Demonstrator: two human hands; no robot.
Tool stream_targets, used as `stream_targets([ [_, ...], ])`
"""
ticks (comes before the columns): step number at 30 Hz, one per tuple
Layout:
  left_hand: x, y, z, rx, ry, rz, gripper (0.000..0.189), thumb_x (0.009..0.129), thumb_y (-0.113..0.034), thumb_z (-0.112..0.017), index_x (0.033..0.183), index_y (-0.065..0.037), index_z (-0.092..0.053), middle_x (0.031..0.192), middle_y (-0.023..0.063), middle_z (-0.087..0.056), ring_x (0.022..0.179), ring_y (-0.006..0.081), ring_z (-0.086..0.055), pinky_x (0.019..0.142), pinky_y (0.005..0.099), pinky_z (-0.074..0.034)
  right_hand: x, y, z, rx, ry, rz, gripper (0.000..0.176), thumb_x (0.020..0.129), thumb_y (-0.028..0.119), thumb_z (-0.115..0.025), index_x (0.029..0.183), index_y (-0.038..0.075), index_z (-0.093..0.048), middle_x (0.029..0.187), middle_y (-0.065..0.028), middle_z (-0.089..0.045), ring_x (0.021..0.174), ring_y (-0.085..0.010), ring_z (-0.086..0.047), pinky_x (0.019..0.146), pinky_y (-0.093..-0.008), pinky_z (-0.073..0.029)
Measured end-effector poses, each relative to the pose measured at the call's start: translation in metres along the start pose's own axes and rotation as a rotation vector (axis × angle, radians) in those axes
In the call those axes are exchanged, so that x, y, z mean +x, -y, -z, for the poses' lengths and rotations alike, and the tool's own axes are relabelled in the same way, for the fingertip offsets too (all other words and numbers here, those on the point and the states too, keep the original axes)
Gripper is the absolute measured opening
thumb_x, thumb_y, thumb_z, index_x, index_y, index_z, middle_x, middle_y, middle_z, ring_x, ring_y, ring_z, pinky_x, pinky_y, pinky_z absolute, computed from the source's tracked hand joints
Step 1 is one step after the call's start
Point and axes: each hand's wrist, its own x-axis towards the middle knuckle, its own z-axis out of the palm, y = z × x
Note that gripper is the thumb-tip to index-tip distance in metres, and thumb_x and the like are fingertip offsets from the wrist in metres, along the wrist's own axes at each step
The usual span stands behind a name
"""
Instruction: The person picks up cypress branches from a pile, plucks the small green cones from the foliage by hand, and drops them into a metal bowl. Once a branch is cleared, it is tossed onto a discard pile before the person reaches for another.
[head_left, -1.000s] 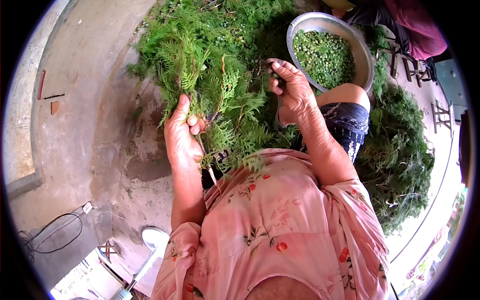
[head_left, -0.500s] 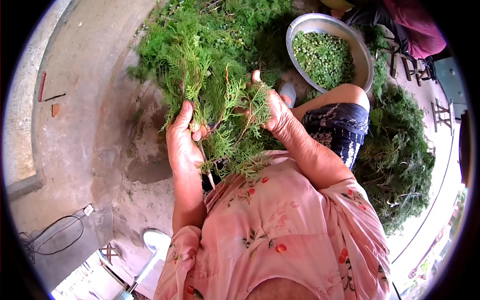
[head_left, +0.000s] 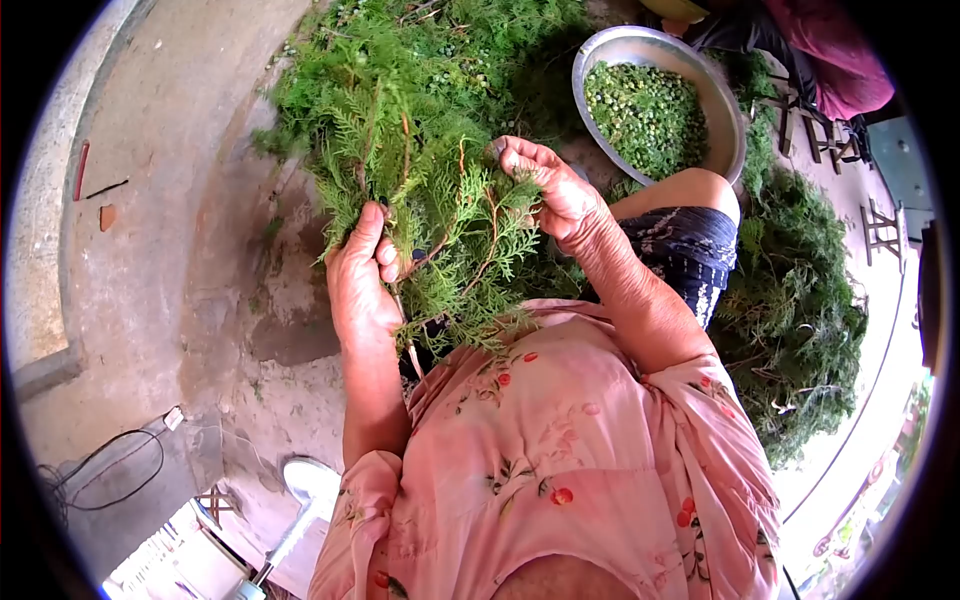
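Observation:
My left hand (head_left: 368, 270) is closed around the woody stem of a leafy evergreen branch (head_left: 455, 225), which fans out in front of my chest. The bare stem end points down toward my blouse. At the branch's right edge is my right hand (head_left: 560, 195), its fingers curled and the thumb bent toward the fingertips by a small sprig. Whatever lies between those fingertips is too small to make out. Beyond the hands, cut green branches with small round cones form a pile (head_left: 470, 70) on the ground.
A metal basin (head_left: 732, 120) holding many small green cones stands at upper right, near my knee. Another heap of branches (head_left: 790, 320) lies to the right. Someone in a pink sleeve (head_left: 835, 50) sits beyond the basin. A white fan (head_left: 310, 485) and a black cable (head_left: 120, 500) are at lower left.
My right hand has shifted slightly right and its fingers have curled in, with the thumb no longer standing up. My left hand still grips the branch, having moved slightly left.

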Motion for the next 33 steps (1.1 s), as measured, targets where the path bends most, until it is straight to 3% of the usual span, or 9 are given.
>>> stream_targets([
  [13,0.002,-0.001,0.007,0.007,0.006,0.002,0.026,0.077,-0.027,-0.068,0.084,-0.004,-0.059,0.061,-0.0025,-0.049,0.045,0.0040,-0.035,0.039,0.0174,-0.027,-0.005,0.010,-0.010,-0.509,-0.059,0.223,0.020,0.076,0.017,-0.069,0.088,0.003,-0.060,0.075,0.0014,-0.057,0.070,-0.0079,-0.051,0.066,-0.0245,-0.042],
  [16,-0.001,-0.004,0.002,0.001,-0.005,-0.010,0.027,0.078,-0.028,-0.066,0.086,-0.004,-0.058,0.062,-0.0010,-0.051,0.044,0.0049,-0.034,0.040,0.0187,-0.028,-0.003,0.009,-0.003,-1.054,-0.248,0.418,0.026,0.079,0.023,-0.066,0.087,0.000,-0.055,0.064,-0.0102,-0.052,0.058,-0.0153,-0.044,0.057,-0.0300,-0.040],
  [23,-0.002,-0.010,-0.013,-0.180,0.026,-0.005,0.021,0.080,-0.023,-0.065,0.081,-0.004,-0.056,0.056,-0.0043,-0.040,0.045,0.0047,-0.033,0.039,0.0173,-0.026,0.000,0.004,0.007,-1.406,-0.592,0.590,0.030,0.077,0.024,-0.067,0.079,-0.001,-0.051,0.057,-0.0175,-0.047,0.050,-0.0274,-0.036,0.050,-0.0345,-0.039],
  [27,-0.003,-0.013,-0.021,-0.226,0.014,-0.074,0.020,0.081,-0.022,-0.064,0.081,-0.004,-0.056,0.056,-0.0047,-0.039,0.044,0.0046,-0.033,0.039,0.0175,-0.026,0.005,0.004,0.011,-1.317,-0.756,0.484,0.035,0.077,0.029,-0.067,0.073,-0.001,-0.050,0.057,-0.0182,-0.047,0.052,-0.0321,-0.037,0.050,-0.0370,-0.038],
  [28,-0.006,-0.016,-0.022,-0.188,0.001,-0.081,0.020,0.081,-0.022,-0.065,0.081,-0.004,-0.056,0.055,-0.0049,-0.039,0.044,0.0044,-0.032,0.038,0.0175,-0.025,0.008,-0.001,0.025,-1.415,-0.774,0.551,0.033,0.078,0.029,-0.066,0.076,-0.001,-0.053,0.058,-0.0181,-0.049,0.050,-0.0284,-0.042,0.051,-0.0370,-0.039],
  [29,-0.010,-0.018,-0.023,-0.151,-0.011,-0.088,0.020,0.080,-0.021,-0.065,0.081,-0.003,-0.056,0.055,-0.0051,-0.038,0.043,0.0041,-0.031,0.038,0.0175,-0.025,0.020,-0.005,0.056,-0.870,-0.806,0.648,0.028,0.081,0.026,-0.062,0.076,-0.001,-0.055,0.057,-0.0136,-0.052,0.050,-0.0217,-0.047,0.048,-0.0360,-0.039],
  [30,-0.011,-0.023,-0.018,-0.127,-0.076,-0.085,0.021,0.079,-0.021,-0.067,0.081,-0.003,-0.057,0.053,-0.0051,-0.038,0.042,0.0043,-0.030,0.037,0.0176,-0.023,0.007,0.025,0.045,-0.864,-1.082,0.346,0.026,0.084,0.024,-0.059,0.072,0.001,-0.055,0.055,-0.0070,-0.051,0.048,-0.0159,-0.046,0.043,-0.0334,-0.038],
  [31,-0.009,-0.023,-0.008,-0.122,-0.066,-0.132,0.021,0.078,-0.021,-0.068,0.080,-0.003,-0.057,0.053,-0.0045,-0.038,0.042,0.0049,-0.031,0.037,0.0180,-0.023,-0.001,0.040,0.076,-0.708,-1.048,0.407,0.020,0.084,0.024,-0.057,0.078,0.005,-0.052,0.052,0.0032,-0.041,0.038,-0.0064,-0.035,0.032,-0.0228,-0.030],
  [33,-0.006,-0.023,-0.002,-0.135,-0.098,-0.153,0.021,0.078,-0.021,-0.068,0.079,-0.003,-0.056,0.052,-0.0041,-0.037,0.042,0.0055,-0.031,0.038,0.0188,-0.023,-0.020,0.060,0.079,-0.751,-1.048,0.378,0.018,0.083,0.021,-0.059,0.076,0.006,-0.052,0.058,0.0003,-0.045,0.041,-0.0090,-0.040,0.034,-0.0231,-0.031],
])
